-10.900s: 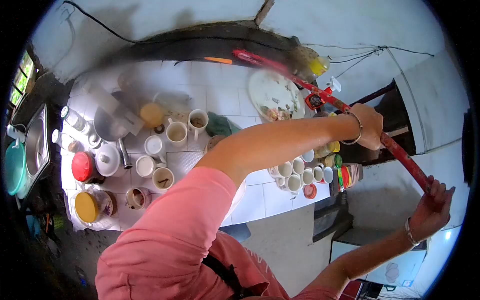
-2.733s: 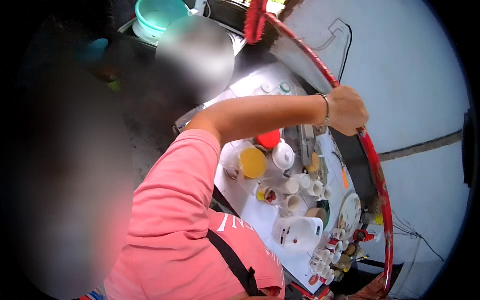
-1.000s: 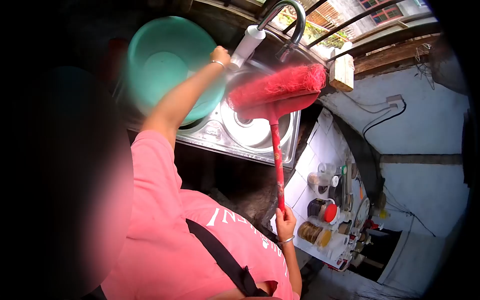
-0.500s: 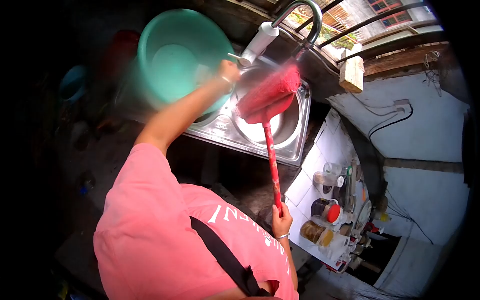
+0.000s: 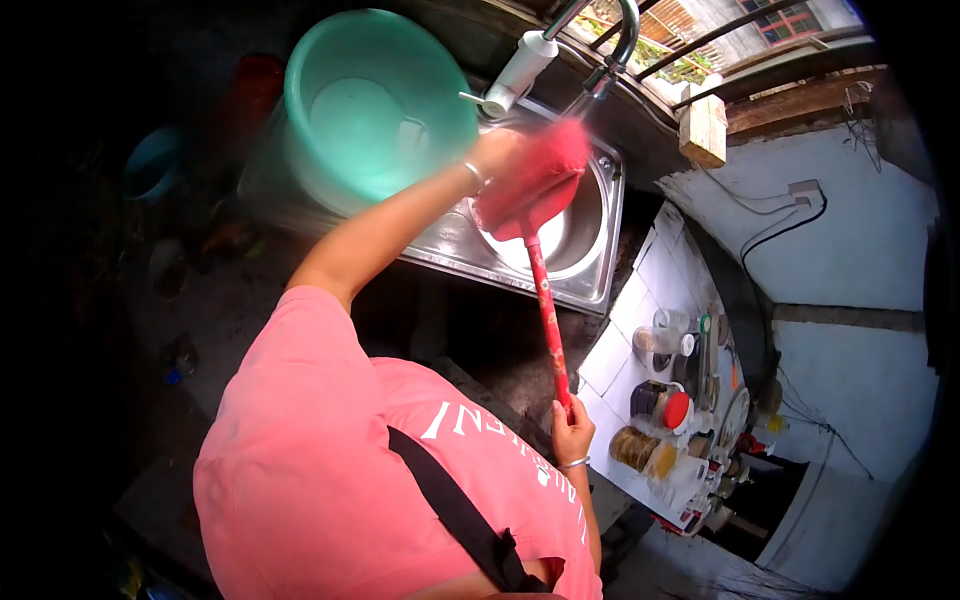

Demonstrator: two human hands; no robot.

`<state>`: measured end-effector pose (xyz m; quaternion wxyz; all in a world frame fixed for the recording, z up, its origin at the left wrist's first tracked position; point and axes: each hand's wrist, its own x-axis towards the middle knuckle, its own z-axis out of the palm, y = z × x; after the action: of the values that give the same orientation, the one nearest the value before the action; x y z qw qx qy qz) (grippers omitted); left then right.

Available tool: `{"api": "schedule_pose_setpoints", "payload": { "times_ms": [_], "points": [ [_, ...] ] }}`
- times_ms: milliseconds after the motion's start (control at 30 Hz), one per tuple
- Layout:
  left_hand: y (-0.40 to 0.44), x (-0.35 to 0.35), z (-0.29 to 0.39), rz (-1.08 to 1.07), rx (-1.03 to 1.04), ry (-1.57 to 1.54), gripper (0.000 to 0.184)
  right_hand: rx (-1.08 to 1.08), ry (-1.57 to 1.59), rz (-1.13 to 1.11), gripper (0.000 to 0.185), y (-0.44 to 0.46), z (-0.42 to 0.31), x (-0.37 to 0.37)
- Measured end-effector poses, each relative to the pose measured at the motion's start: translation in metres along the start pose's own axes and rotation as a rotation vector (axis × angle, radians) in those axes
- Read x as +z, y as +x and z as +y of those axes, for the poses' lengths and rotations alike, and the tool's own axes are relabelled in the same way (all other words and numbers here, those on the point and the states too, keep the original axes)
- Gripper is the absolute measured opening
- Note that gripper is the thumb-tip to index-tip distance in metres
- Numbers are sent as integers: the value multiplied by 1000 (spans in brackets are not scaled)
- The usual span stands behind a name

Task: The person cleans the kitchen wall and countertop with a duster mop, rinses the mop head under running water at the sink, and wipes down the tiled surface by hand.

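Note:
A red broom [image 5: 550,205] is held with its bristle head over the round bowl of a steel sink [image 5: 590,240], under the curved faucet [image 5: 628,45]. The bristles are blurred. My right hand [image 5: 572,430] is closed around the lower end of the patterned red handle. At the left side of the bristles is my left hand [image 5: 497,152]; its fingers are hidden behind the broom head and smeared. Just above that hand, the white faucet body [image 5: 522,70] has a small lever pointing left. A large green basin [image 5: 375,110] stands left of the bowl.
Several jars, one a red-lidded jar [image 5: 676,409], stand on the white tiled counter [image 5: 607,362] at the right. A wooden block [image 5: 704,132] juts out beneath the barred window. A blue bucket [image 5: 155,165] and a red container [image 5: 256,85] are in the dark left.
My left hand has moved right, from beside the faucet lever to the broom's bristles. My right hand keeps its hold on the handle. The view has shifted slightly.

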<state>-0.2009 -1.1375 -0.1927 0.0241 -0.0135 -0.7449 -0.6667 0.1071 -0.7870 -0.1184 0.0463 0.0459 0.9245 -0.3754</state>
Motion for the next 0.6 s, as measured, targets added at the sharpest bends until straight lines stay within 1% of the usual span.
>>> {"api": "schedule_pose_setpoints", "payload": {
  "times_ms": [100, 167, 267, 300, 400, 433, 533, 567, 600],
  "points": [
    [2, 4, -8, 91, -111, -111, 29, -7, 20, 27, 24, -3, 3, -4],
    [-1, 0, -5, 159, -202, -398, 29, -12, 19, 35, 25, -4, 2, -6],
    [8, -12, 12, 476, -369, -578, 31, 5, 33, 39, 24, -4, 5, -5],
    [12, -18, 20, 545, -419, -577, 34, 7, 37, 38, 24, -5, 5, -4],
    [25, -29, 15, 744, -154, 137, 38, 13, 50, 34, 24, -4, 3, -2],
    [27, -35, 12, 673, 23, 376, 44, 19, 56, 32, 24, -4, -1, -2],
    [34, -44, 9, 307, -127, 633, 47, 19, 55, 23, 23, -4, -3, 0],
    [33, -41, 4, 302, -70, 744, 46, 16, 52, 20, 23, -4, -4, 1],
    [33, -37, -3, 325, -52, 754, 46, 20, 38, 10, 23, -3, -4, 1]
  ]
}}
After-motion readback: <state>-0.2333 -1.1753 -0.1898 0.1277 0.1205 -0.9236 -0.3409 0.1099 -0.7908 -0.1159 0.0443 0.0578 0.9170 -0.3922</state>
